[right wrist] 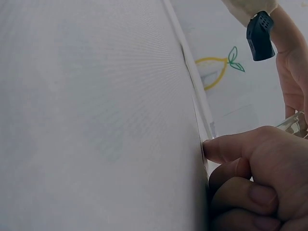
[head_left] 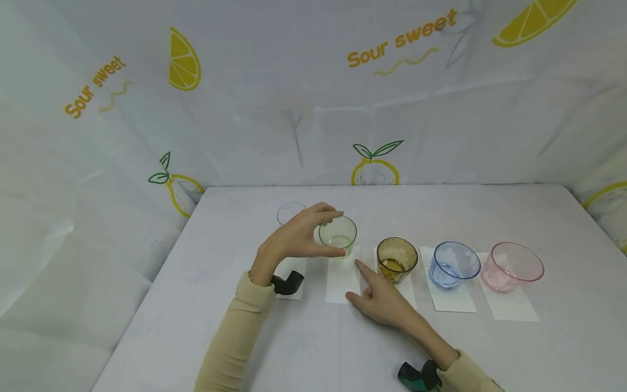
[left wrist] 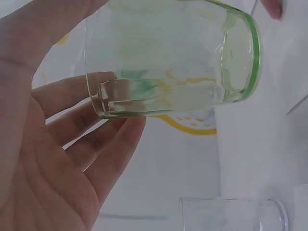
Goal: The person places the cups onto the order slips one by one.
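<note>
My left hand (head_left: 299,231) grips a green-tinted glass (head_left: 338,231) between thumb and fingers, above the far end of a white paper slip (head_left: 341,283). The left wrist view has this green glass (left wrist: 163,62) lying sideways across the picture, its brighter rim pointing away from the palm. My right hand (head_left: 384,299) rests low at that slip's right side, index finger extended and thumb tip on the paper. Its other fingers are curled under, as the right wrist view of the right hand (right wrist: 260,178) shows. An amber glass (head_left: 397,258) stands just beyond the right hand.
A clear glass (head_left: 289,209) is partly hidden behind the left hand; another slip (head_left: 293,288) lies under that wrist. To the right, a blue glass (head_left: 454,267) and a pink glass (head_left: 511,267) stand on slips. A lemon-printed white curtain (head_left: 274,120) hangs behind the table (head_left: 196,326).
</note>
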A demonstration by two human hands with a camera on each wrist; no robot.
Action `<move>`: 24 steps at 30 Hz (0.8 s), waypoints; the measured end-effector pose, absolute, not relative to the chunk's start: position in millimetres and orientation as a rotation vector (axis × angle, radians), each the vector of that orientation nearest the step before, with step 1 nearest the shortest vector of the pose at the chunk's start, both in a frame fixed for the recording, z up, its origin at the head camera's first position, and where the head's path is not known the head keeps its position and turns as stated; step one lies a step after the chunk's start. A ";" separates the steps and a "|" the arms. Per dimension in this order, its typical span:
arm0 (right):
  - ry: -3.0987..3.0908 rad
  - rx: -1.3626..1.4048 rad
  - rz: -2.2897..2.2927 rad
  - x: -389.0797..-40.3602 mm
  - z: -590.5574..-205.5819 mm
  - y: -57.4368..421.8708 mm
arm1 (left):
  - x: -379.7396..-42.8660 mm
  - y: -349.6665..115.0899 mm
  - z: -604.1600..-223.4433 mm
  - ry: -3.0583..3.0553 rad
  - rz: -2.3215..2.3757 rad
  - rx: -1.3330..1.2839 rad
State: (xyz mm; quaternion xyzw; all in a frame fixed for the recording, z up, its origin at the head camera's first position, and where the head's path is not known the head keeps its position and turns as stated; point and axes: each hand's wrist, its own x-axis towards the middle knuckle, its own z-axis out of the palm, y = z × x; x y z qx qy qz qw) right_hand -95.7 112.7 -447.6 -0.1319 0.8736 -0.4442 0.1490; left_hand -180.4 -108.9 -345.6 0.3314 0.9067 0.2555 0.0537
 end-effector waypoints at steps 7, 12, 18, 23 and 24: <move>2.509 -0.384 -1.283 -95.3 -447.3 113.0 | -172.6 -109.8 -345.1 2.729 0.803 1.015; 2.512 -0.383 -1.283 -95.4 -447.6 113.2 | -167.8 -111.2 -346.7 2.716 0.837 1.010; 2.512 -0.386 -1.292 -95.6 -448.0 113.7 | -163.6 -110.8 -349.5 2.696 0.842 1.007; 2.496 -0.385 -1.311 -95.3 -447.8 113.7 | -162.9 -109.5 -352.6 2.652 0.855 1.066; 2.493 -0.385 -1.315 -95.2 -447.7 113.6 | -163.2 -109.0 -353.6 2.641 0.856 1.080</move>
